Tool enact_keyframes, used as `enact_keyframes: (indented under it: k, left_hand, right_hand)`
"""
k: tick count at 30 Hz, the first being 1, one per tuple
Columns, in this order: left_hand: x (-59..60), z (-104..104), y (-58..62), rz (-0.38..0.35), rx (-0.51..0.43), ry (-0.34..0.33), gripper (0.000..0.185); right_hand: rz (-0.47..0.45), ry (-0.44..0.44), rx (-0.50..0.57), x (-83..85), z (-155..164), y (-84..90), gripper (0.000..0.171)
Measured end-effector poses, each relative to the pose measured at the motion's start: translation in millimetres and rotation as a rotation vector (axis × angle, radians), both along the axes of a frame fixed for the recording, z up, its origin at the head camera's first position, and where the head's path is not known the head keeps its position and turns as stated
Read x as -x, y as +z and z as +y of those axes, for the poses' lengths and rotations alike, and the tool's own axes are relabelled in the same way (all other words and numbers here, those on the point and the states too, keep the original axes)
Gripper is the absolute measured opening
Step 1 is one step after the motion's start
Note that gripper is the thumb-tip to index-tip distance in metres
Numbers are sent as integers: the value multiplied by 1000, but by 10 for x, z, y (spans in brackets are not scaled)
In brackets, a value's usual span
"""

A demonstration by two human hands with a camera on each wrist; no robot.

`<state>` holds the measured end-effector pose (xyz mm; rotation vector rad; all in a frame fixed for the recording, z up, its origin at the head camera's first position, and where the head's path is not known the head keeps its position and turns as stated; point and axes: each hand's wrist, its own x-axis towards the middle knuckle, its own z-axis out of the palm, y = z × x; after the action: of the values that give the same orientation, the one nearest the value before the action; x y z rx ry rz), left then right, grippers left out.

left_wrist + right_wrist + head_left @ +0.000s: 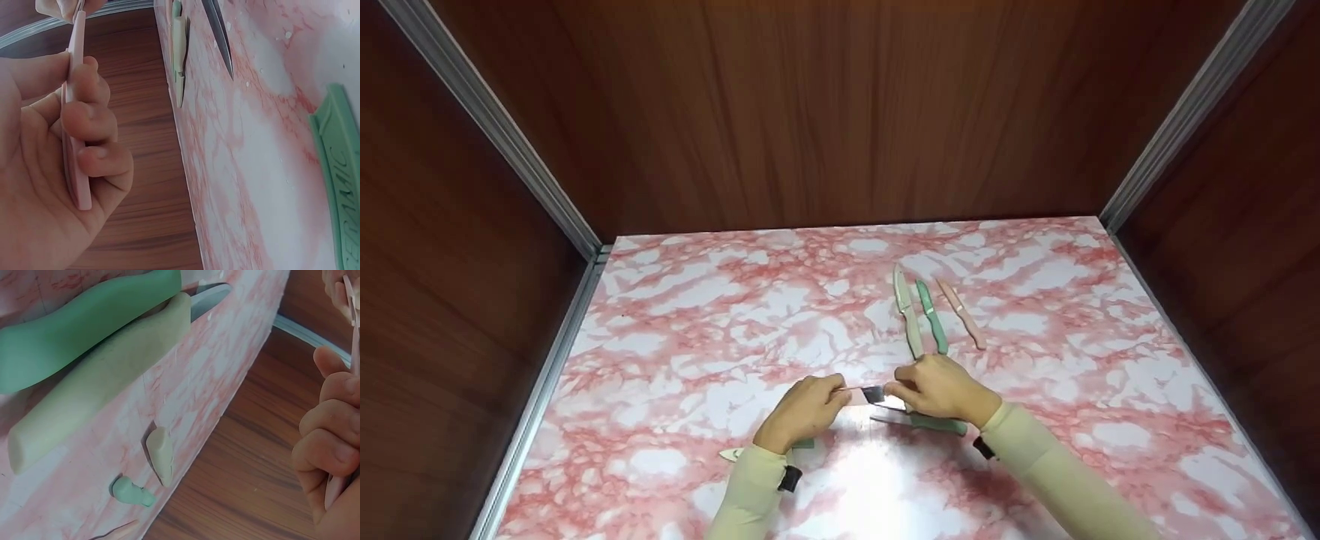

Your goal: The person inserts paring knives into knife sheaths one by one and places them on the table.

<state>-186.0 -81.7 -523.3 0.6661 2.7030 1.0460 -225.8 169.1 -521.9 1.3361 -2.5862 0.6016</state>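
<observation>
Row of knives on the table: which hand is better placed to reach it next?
Probably the right hand: the row of knives lies just beyond it, while the left hand is farther away. Both hands hold the pink piece.

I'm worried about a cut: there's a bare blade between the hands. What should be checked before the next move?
1. Left hand grips the pink knife: ok, its fingers are curled round one end.
2. Right hand holds the other end: ok.
3. Bare blade is clear of the fingers: cannot tell, too small.
4. Which end is the handle and which the sheath: cannot tell.
5. Second pink knife lies apart from the hands: ok.
6. Green piece lies flat on the table: ok.
</observation>
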Motion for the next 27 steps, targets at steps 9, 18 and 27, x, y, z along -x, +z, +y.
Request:
enact_keyframes:
  k: [9,18,27]
  left_hand:
    - [3,1,0,29,7,4,23]
    - [-4,18,16,34,5,7,24]
    - [-6,33,24,5,2,-1,23]
  right_hand:
    - [-9,-8,-9,-7,-29,-12,46]
    - [-25,1,3,-11,-60,5,47]
    - [-11,-14,-10,-19,-88,-1,47]
